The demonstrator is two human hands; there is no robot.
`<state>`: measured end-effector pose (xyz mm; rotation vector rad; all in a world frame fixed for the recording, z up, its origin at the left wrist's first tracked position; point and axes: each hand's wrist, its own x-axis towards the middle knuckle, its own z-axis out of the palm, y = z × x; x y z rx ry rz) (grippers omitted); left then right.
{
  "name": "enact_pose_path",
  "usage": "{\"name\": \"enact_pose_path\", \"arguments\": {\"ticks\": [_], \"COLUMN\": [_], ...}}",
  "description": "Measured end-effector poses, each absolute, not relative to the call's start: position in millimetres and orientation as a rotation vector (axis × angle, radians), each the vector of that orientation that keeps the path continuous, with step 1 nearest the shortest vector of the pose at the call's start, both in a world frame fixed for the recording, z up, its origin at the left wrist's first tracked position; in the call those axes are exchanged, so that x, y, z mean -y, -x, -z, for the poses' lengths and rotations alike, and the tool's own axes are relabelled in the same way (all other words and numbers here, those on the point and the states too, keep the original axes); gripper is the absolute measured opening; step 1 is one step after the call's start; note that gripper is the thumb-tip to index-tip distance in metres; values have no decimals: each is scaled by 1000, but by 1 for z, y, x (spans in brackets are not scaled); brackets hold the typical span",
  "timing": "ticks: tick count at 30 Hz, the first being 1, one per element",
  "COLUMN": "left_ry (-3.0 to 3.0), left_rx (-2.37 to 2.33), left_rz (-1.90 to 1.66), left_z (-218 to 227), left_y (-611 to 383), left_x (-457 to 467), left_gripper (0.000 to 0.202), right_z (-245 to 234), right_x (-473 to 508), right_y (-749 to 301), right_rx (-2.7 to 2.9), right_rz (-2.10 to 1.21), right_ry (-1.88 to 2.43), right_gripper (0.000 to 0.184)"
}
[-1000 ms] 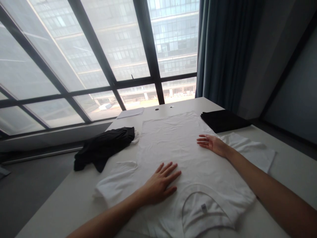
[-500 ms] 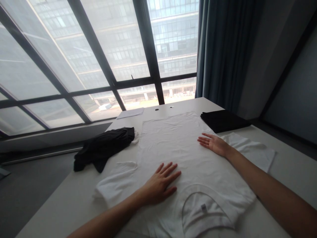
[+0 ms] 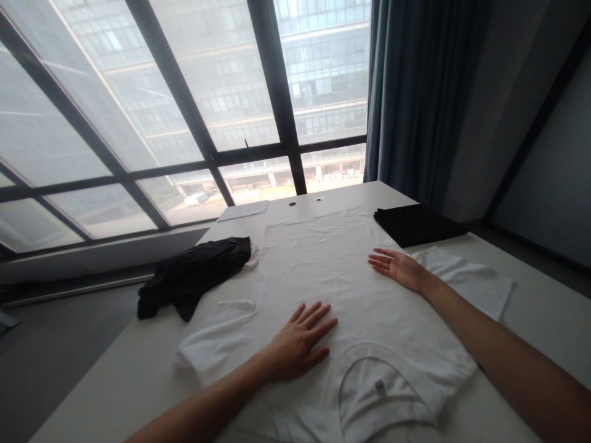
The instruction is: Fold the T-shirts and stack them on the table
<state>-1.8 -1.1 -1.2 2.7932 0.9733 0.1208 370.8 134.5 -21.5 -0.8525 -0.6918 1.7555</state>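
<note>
A white T-shirt (image 3: 314, 271) lies spread on the table, its round neckline and small label toward me and its hem at the far end. My left hand (image 3: 302, 341) rests palm down on the shirt's upper part, left of the neckline, with fingers spread. Farther off, my right hand (image 3: 397, 267) lies at the shirt's right side, fingers stretched out to the left and the palm turned partly up. Neither hand grips the cloth. One sleeve reaches out on the left; white cloth also extends to the right, beyond my right forearm.
A crumpled black garment (image 3: 198, 274) hangs over the left edge of the white table (image 3: 115, 369). Folded black cloth (image 3: 418, 225) lies at the far right, papers (image 3: 243, 211) at the far left. Behind stand large windows (image 3: 221, 74) and a blue curtain (image 3: 410, 98).
</note>
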Motion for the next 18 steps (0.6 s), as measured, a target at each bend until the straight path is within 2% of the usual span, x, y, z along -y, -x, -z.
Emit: {"name": "enact_pose_path", "arguments": {"ticks": [18], "left_ry": [-2770], "left_rx": [-968], "left_rz": [-73], "left_z": [-2], "left_y": [1], "left_x": [3], "left_gripper": [59], "right_z": [22], "right_x": [-134], "right_y": [-371], "right_rx": [697], "right_rz": [-1751], "right_ry": [862], "right_gripper": [22]}}
